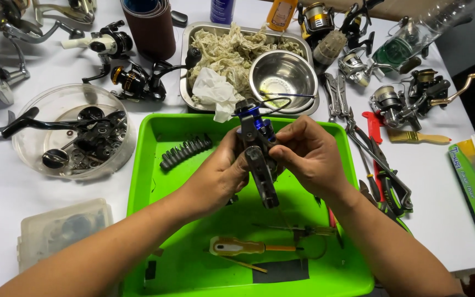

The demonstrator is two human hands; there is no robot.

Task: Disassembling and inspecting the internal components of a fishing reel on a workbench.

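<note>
Both hands, left hand (224, 170) & right hand (303, 154), fingers clamped on dark blue-grey metal fishing reel body (259, 148) above bright green plastic tray (193, 132). Risk: small parts could drop if grip tilts.

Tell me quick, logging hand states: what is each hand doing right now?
Left hand: closed on the fishing reel.
Right hand: closed on the same reel from the other side.

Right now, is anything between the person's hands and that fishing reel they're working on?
Nothing visible. The left hand and the right hand both grip the blue and grey fishing reel directly, holding it up above the green tray. The screwdriver and bit strip lie in the tray, clear of the hands.
</note>
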